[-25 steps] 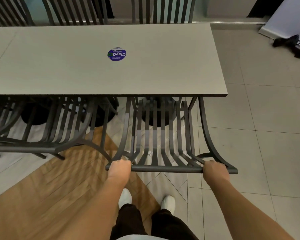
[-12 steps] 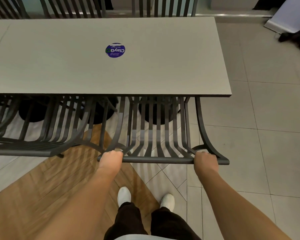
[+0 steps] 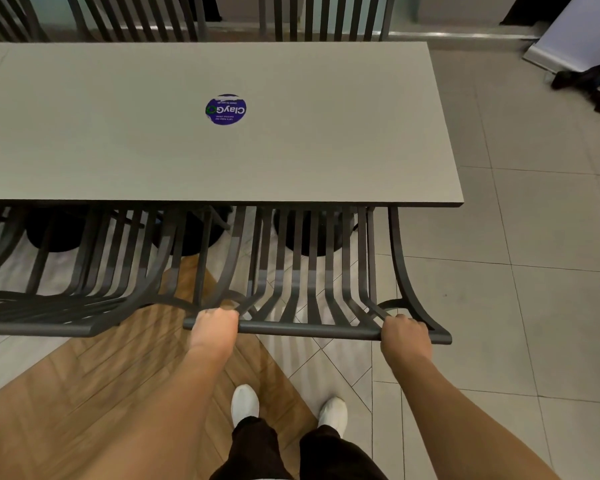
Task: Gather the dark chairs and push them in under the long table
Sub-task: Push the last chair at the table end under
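Both hands gripped the top rail of a dark slatted chair [image 3: 312, 282] at the near edge of the long table [image 3: 291, 157]. The left hand [image 3: 215, 327] was curled over the rail close to its left end, and the right hand [image 3: 406, 336] was curled over it near the right end, just inside the curved corner of the frame. The chair's back stood out toward the person while its slats ran forward and passed beneath the tabletop's near edge, so the seat lay under the table, near the table's right end. A second dark chair [image 3: 66, 299] sat just beside it on the left, its seat also under the table and its top rail about level with the first. More slatted chair backs [image 3: 323, 19] rose along the table's far side. Dark rounded shapes under the table [image 3: 312, 237] may have been pedestal bases, though the slats hid most of them. A round blue sticker [image 3: 226, 109] lay on the grey tabletop. The person's white shoes [image 3: 245, 400] stood below the rail, where wood-patterned floor [image 3: 94, 375] met pale tiles [image 3: 534, 306]. A dark bundle [image 3: 586, 84] lay on the tiles at the far right, beside a white board [image 3: 589, 32] leaning there.
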Available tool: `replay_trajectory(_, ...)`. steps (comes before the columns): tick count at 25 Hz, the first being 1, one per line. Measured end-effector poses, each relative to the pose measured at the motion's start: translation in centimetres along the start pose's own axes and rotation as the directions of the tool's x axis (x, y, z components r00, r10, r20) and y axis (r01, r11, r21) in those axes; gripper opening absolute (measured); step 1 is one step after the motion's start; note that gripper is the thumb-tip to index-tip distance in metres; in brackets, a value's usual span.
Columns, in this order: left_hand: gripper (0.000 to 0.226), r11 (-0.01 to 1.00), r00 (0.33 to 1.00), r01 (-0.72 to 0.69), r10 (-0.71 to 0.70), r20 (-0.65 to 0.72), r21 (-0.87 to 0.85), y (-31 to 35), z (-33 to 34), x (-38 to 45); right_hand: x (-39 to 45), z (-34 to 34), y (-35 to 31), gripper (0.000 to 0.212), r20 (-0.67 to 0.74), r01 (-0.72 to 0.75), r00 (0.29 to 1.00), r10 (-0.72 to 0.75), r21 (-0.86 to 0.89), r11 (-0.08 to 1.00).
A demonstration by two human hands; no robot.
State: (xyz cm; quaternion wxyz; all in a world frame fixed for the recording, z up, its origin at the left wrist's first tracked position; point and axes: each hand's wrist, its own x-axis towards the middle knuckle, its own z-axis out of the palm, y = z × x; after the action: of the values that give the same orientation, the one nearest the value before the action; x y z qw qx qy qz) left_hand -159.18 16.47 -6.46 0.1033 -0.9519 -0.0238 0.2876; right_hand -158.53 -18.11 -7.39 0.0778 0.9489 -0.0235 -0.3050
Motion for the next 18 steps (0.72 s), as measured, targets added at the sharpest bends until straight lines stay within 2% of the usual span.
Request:
replay_trajectory(11,0.039,0.997,0.997,-0.074,0.073,0.024,0.025,0.7,-0.2,-0.3,-0.1,-1.2,0.5,0.026,0.039,-0.023,0.999,0.026,-0.087,0.996)
replay_trajectory(18,0.040,0.996,0.996,-0.080,0.078,0.049,0.040,-0.1,-0.5,-0.1,0.0,-0.9,0.0,0.028,0.055,-0.024,0.998,0.028,-0.080,0.996)
